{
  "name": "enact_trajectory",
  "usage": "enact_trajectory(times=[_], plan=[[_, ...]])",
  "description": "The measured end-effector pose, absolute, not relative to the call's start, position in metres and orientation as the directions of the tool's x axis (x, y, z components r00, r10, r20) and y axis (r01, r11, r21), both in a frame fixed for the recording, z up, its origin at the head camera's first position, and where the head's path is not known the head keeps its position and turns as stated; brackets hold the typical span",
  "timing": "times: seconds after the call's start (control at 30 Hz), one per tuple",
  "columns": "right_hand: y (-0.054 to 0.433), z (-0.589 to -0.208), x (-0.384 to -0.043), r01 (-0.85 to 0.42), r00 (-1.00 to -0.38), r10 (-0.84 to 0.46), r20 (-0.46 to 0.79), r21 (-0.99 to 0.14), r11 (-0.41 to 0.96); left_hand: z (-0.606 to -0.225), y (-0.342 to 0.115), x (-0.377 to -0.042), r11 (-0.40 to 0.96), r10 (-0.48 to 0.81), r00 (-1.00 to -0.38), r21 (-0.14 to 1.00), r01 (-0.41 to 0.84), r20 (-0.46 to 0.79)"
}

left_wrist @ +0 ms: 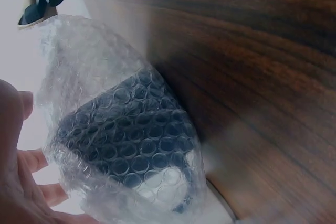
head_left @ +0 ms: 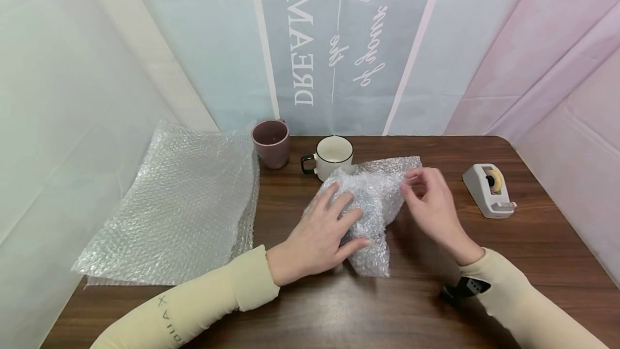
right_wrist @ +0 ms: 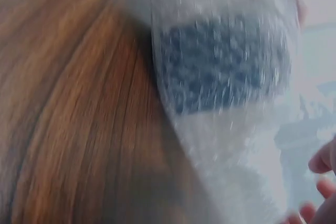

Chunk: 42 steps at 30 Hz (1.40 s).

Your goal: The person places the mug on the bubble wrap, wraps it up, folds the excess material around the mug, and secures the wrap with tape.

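Left hand [head_left: 319, 236] palm-down, fingers spread on the bubble-wrapped bundle [head_left: 373, 203], not gripping. Bundle sits on table [head_left: 315, 319] just before white mug [head_left: 331, 168]. Right hand [head_left: 436, 209]: thumb and index bent at bundle's right edge; can't tell if pinching.

You are seeing dark blue through clear, bubble-dotted wrap [head_left: 374, 195], a mauve mug [head_left: 273, 149], and a brown, wood-grained surface [head_left: 537, 246].

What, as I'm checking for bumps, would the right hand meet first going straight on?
The right hand would likely meet the bubble-wrapped bundle first; whether the two touch is unclear.
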State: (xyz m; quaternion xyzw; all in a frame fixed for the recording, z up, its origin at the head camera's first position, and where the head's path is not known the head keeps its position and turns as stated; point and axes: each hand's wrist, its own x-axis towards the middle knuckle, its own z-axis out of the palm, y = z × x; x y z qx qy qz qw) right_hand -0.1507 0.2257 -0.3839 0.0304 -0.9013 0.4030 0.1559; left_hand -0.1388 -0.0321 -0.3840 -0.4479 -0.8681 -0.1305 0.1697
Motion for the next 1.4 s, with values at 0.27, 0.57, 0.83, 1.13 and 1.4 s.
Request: enact_trajectory(times=[0.27,0.57,0.83,1.13,1.4], plan=[[0.255,-0.400,-0.172,0.241,-0.966,0.149,-0.209,-0.939,0.245,-0.378,-0.035,-0.138,0.554,0.774,-0.551,0.087,0.828,0.311],[0.265,-0.407,-0.188,0.361,-0.930,-0.130,-0.343,-0.919,-0.161,-0.371,-0.042,-0.144,0.508,0.830,-0.494,0.016,0.861,0.257],[0.276,-0.418,-0.188,0.270,-0.918,-0.396,0.004,-0.723,-0.635,-0.372,-0.047,-0.151,0.491,0.833,-0.471,0.002,0.871,0.289],[0.271,-0.398,-0.191,0.258,-0.744,-0.621,0.247,-0.751,-0.608,-0.372,-0.046,-0.157,0.447,0.831,-0.417,0.006,0.895,0.368],[0.255,-0.373,-0.175,0.019,-0.681,-0.690,0.245,-0.936,-0.351,-0.367,-0.042,-0.157,0.492,0.836,-0.463,-0.029,0.870,0.293]])
